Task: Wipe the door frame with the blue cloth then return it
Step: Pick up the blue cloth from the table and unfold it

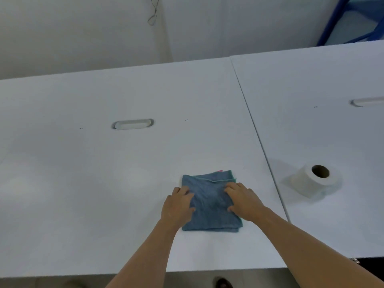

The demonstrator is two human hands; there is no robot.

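A folded blue cloth (209, 204) with a teal hem lies flat on the white table (104, 183), near its front edge. My left hand (178, 206) rests on the cloth's left edge, fingers curled over the fabric. My right hand (242, 201) presses on the cloth's right side, fingers spread across it. Both hands touch the cloth, which stays flat on the table. A small pink corner peeks out at the cloth's far edge. No door frame is in view.
A roll of toilet paper (318, 180) stands on the adjoining table to the right, past the seam (259, 138). An oval cable slot (133, 124) sits further back. A white wall rises behind the tables; a blue metal frame (340, 23) shows at the top right.
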